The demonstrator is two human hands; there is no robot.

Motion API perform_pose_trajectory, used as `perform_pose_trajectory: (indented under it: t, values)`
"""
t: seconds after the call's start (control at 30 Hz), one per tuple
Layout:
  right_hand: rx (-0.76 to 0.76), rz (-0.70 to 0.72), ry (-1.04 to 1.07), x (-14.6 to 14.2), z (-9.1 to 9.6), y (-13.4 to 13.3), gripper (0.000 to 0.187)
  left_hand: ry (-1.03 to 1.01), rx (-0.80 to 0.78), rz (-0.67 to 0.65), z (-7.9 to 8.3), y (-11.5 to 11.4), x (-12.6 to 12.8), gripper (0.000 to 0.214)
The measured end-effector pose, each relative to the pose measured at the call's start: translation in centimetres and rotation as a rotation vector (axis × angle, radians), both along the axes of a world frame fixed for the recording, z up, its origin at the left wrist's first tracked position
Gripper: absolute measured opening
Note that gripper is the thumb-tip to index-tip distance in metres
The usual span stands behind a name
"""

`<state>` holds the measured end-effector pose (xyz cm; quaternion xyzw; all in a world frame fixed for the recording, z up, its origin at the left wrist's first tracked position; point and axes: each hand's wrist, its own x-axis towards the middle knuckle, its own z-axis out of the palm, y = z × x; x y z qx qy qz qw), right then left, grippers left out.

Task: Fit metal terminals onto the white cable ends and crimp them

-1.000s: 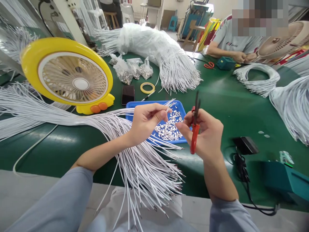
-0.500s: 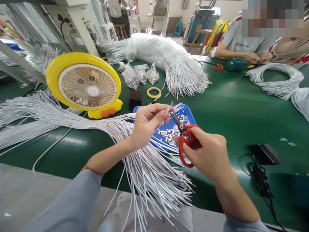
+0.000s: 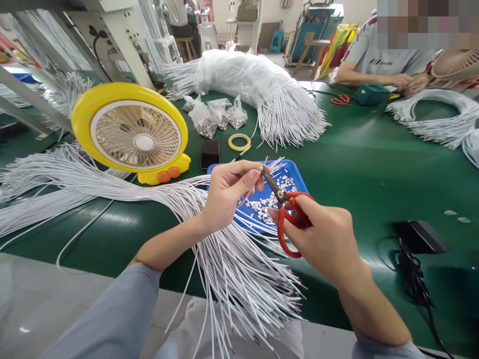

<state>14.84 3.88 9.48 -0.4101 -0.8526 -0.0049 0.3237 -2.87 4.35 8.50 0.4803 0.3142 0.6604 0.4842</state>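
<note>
The left hand pinches a white cable near its end, over the blue tray; at its four o'clock, the right hand grips red-handled scissors, blade tips at that end; likely light and springy, the cable is best held by its sheath, sparing the fine wires

White cable, coloured wires at tip, red-handled scissors, blades at its end
</note>
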Motion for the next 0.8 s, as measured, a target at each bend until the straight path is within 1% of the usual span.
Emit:
perform_pose_trajectory:
  t: [0.4, 0.8]
  values:
    - [-0.041, -0.017, 0.003, -0.07, 0.12, -0.2, 0.036, 0.028, -0.005, 0.011, 0.05, 0.07, -0.07, 0.02]
    - [-0.022, -0.026, 0.029, 0.19, 0.41, -0.08, 0.03, 0.079, 0.106, 0.027, -0.4, 0.13, 0.02, 0.016]
